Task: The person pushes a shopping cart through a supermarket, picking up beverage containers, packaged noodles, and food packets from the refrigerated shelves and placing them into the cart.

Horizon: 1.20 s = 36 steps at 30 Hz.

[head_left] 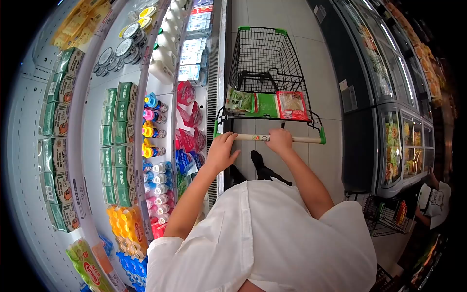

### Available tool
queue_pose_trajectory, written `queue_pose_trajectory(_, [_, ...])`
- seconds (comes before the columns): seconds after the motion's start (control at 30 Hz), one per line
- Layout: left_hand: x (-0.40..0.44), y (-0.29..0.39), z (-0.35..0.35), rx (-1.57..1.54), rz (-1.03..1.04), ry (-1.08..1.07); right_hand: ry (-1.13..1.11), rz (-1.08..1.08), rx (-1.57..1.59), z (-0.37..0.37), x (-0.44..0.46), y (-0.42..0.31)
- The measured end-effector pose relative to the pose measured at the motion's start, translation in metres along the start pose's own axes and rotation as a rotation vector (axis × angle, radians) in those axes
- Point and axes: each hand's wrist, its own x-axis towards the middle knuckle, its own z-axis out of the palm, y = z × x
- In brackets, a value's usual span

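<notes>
A black wire shopping cart [296,63] with green corner pieces stands in front of me. My right hand [279,141] is wrapped round its pale handle [248,137], just right of the printed label. Toward the left end of that bar, my left hand [223,150] curls its fingers over the top, with the thumb apart below. Near the handle, the cart carries a bag of leafy greens [240,101] and a red-edged packet [292,105]. A green panel [266,105] shows between these two.
Along the left run refrigerated shelves with green cartons [116,146], white bottles [162,63] and yogurt packs. A glass-fronted freezer [406,146] lines the right side. Behind it at far right are another person [435,202] and a second cart [387,214]. Tiled floor [318,97] lies between.
</notes>
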Motion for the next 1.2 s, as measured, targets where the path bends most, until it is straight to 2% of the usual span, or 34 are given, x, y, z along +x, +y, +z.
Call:
queue_pose_trajectory(0.03, [0.007, -0.014, 0.015, 0.009, 0.017, -0.06, -0.012, -0.018, 0.005, -0.001, 0.0, -0.002])
queue_pose_trajectory(0.07, [0.013, -0.024, 0.027, 0.147, 0.06, -0.042, -0.027, -0.041, 0.011, 0.0, -0.004, -0.001])
queue_pose_trajectory(0.1, [0.019, -0.033, 0.036, 0.224, 0.013, -0.088, -0.025, -0.023, 0.008, -0.001, -0.009, 0.002])
queue_pose_trajectory(0.17, [0.032, -0.047, 0.048, 0.321, -0.131, -0.193, 0.043, -0.187, 0.123, -0.004, -0.013, 0.01])
queue_pose_trajectory(0.23, [0.045, -0.042, 0.046, 0.344, -0.183, -0.204, 0.054, -0.2, 0.119, -0.005, -0.019, 0.029])
queue_pose_trajectory(0.3, [0.054, -0.039, 0.043, 0.368, -0.313, -0.402, 0.057, -0.219, 0.123, -0.01, -0.023, 0.051])
queue_pose_trajectory(0.37, [0.057, -0.041, 0.049, 0.398, -0.338, -0.422, -0.129, -0.009, -0.006, -0.026, -0.025, 0.07])
queue_pose_trajectory(0.4, [0.06, -0.036, 0.048, 0.405, -0.353, -0.464, -0.129, -0.021, -0.003, -0.03, -0.024, 0.075])
queue_pose_trajectory(0.47, [0.063, -0.032, 0.052, 0.42, -0.378, -0.538, -0.264, -0.005, -0.073, -0.036, -0.021, 0.082])
queue_pose_trajectory(0.57, [0.063, -0.018, 0.047, 0.41, -0.405, -0.552, -0.318, -0.029, -0.105, -0.043, -0.017, 0.083])
queue_pose_trajectory(0.93, [0.074, -0.03, 0.054, 0.368, -0.477, -0.432, -0.257, -0.069, -0.125, -0.054, 0.014, 0.08])
queue_pose_trajectory(1.0, [0.073, -0.034, 0.061, 0.432, -0.402, -0.247, -0.231, -0.082, -0.131, -0.053, 0.023, 0.08])
queue_pose_trajectory(1.1, [0.072, -0.025, 0.07, 0.427, -0.416, -0.002, -0.194, -0.096, -0.113, -0.052, 0.036, 0.084])
queue_pose_trajectory(1.2, [0.065, -0.013, 0.078, 0.391, -0.382, 0.12, -0.174, -0.122, -0.093, -0.054, 0.046, 0.085])
